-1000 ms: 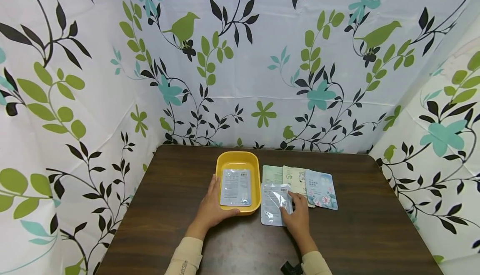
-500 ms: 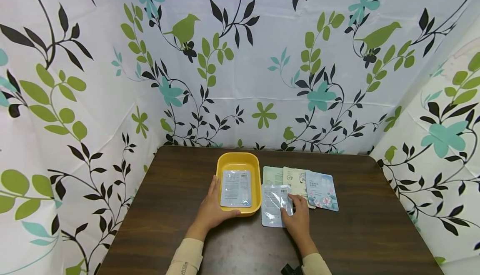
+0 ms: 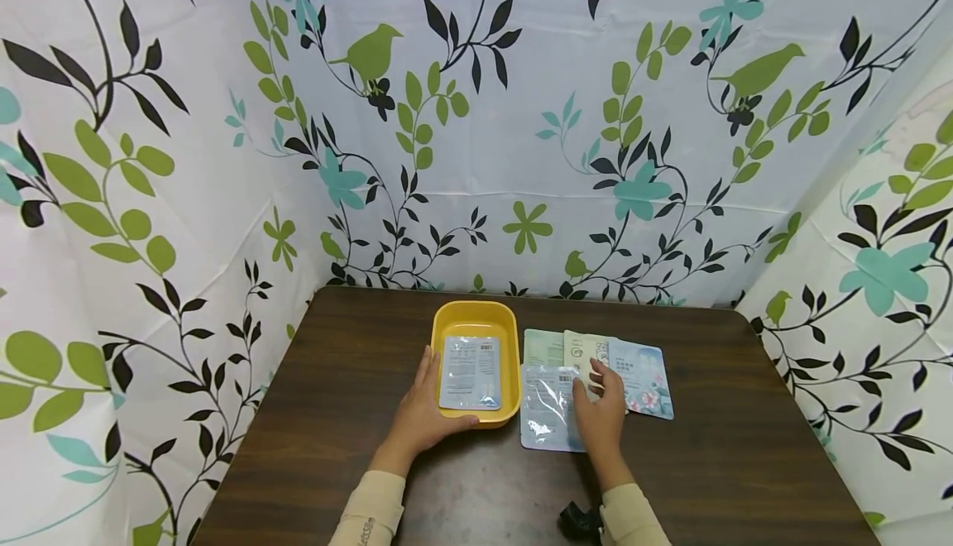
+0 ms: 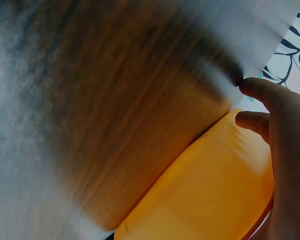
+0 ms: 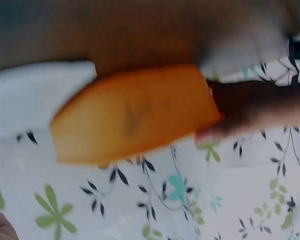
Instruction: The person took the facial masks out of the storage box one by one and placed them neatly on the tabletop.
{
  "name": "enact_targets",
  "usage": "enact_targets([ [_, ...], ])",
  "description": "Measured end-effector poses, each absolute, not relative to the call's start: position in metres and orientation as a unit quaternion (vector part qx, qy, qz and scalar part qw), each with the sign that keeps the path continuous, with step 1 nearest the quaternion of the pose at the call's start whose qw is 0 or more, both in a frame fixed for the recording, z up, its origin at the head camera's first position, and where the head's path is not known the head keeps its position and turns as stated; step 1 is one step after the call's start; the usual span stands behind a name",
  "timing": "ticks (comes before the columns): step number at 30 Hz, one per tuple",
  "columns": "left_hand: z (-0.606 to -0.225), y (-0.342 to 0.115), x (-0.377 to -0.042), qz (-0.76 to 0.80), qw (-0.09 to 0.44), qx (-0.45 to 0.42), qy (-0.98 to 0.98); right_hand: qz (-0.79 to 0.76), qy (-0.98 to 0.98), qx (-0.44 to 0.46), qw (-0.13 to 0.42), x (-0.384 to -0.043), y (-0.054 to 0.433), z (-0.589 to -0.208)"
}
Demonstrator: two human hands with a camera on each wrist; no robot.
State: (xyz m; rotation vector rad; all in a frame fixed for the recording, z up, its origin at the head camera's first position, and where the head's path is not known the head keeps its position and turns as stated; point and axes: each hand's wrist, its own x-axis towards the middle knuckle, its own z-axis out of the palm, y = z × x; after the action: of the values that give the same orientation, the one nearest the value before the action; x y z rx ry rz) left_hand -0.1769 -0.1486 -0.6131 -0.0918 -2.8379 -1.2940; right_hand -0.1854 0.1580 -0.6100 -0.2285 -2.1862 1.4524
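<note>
In the head view my left hand (image 3: 420,415) rests at the near left corner of a yellow plastic tray (image 3: 512,364), fingers along its side and thumb at the front rim. A silver-blue printed sachet (image 3: 470,372) lies flat inside the tray. My right hand (image 3: 601,418), holding nothing, hovers with loosely bent fingers beside a shiny silver sachet (image 3: 549,414). Behind it lie a pale green sachet (image 3: 544,347), a cream sachet (image 3: 581,347) and a blue flowered sachet (image 3: 646,376), partly overlapping. The left wrist view shows extended fingers (image 4: 262,92) beside the tray's wall.
A dark brown wooden table (image 3: 357,347) carries everything. Leaf-and-bird patterned cloth (image 3: 476,116) hangs behind it and at both sides. Near my right sleeve (image 3: 631,513) is a small black object (image 3: 577,521).
My right hand has come off the shiny silver sachet and moved slightly right and away from me, over the cream sachet. The left hand and tray stay put.
</note>
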Motion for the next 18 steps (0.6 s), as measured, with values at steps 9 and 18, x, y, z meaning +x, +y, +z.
enact_targets([
  [9,-0.611,-0.15,-0.175,-0.416,0.018,-0.037,-0.908,0.608,-0.741,-0.023,0.283,-0.214,0.137,-0.556],
  [18,-0.611,-0.149,-0.175,-0.419,0.017,-0.039,-0.907,0.631,-0.732,0.032,0.253,-0.23,0.098,-0.516],
])
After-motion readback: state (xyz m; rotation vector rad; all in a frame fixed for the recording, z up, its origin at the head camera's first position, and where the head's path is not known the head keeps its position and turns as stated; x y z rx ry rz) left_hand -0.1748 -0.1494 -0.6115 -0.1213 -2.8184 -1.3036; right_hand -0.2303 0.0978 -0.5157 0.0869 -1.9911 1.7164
